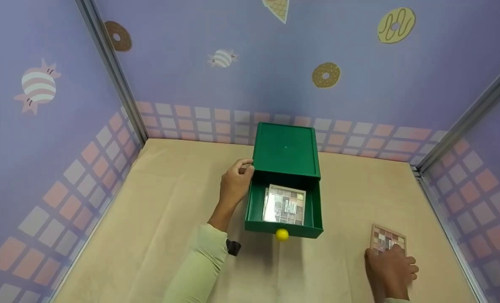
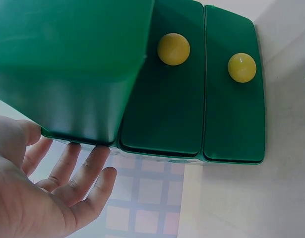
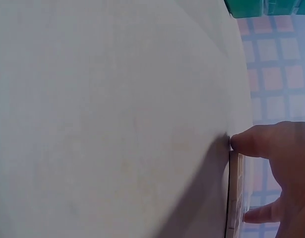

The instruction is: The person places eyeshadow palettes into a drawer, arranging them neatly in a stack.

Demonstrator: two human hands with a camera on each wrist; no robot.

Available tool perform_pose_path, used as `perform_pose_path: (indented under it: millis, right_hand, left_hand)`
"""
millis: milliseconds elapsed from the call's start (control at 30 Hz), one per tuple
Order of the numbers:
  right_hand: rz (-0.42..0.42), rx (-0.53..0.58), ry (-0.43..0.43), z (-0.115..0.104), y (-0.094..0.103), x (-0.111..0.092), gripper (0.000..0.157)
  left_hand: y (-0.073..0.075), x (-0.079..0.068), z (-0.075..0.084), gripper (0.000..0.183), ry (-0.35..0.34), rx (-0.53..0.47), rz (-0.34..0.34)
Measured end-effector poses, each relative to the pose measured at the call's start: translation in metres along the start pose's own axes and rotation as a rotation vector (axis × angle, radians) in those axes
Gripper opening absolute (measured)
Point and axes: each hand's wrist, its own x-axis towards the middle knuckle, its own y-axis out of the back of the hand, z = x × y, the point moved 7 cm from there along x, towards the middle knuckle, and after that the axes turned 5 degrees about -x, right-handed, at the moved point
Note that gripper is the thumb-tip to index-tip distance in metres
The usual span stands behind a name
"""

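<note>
A green drawer cabinet (image 1: pixel 286 149) stands near the back wall with its top drawer (image 1: pixel 258 226) pulled out. Inside that drawer lies a clear-lidded eyeshadow palette (image 1: pixel 284 205), overlapping another beneath it. My left hand (image 1: pixel 236 181) touches the cabinet's left side, its fingers spread and loosely bent in the left wrist view, beside the green casing (image 2: pixel 83 109). At the right, another eyeshadow palette (image 1: pixel 387 237) lies on the table. My right hand (image 1: pixel 390 269) grips it across its width, thumb at its left edge; in the right wrist view its thin side (image 3: pixel 235 193) shows.
Two lower drawers (image 2: pixel 162 109) are closed, each with a yellow knob. The open drawer's yellow knob (image 1: pixel 282 235) juts toward me. Patterned walls (image 1: pixel 233 84) enclose the table (image 1: pixel 170 189) at the back and both sides, with metal posts at the corners.
</note>
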Motion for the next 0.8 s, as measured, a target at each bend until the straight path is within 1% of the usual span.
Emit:
perform_pose_path:
  millis: [200, 400, 467, 533, 700, 733, 800]
  right_hand:
    - [0.023, 0.014, -0.028, 0.0, 0.001, 0.0, 0.091]
    - [0.04, 0.052, -0.001, -0.007, 0.009, 0.0, 0.088]
    - [0.038, 0.086, 0.024, -0.011, 0.012, -0.001, 0.088]
    - [0.02, 0.127, 0.065, -0.016, 0.015, -0.002, 0.09]
    - [-0.065, 0.22, 0.193, -0.036, 0.023, -0.009, 0.1]
    - [-0.071, 0.23, 0.218, -0.04, 0.025, -0.012, 0.101]
    - [-0.068, 0.252, 0.269, -0.049, 0.031, -0.017, 0.097]
  left_hand:
    - [-0.001, 0.0, -0.001, 0.033, 0.0, -0.009, -0.008]
    - [0.0, 0.001, -0.002, 0.032, 0.009, -0.015, -0.006]
    - [0.0, 0.001, -0.002, 0.032, 0.007, -0.014, -0.006]
    - [0.0, 0.001, -0.002, 0.031, 0.005, -0.012, -0.005]
    - [-0.001, 0.002, -0.003, 0.031, 0.003, -0.007, -0.002]
    - [-0.001, 0.002, -0.003, 0.032, 0.002, -0.008, -0.002]
    - [-0.001, 0.002, -0.004, 0.032, 0.001, -0.009, -0.002]
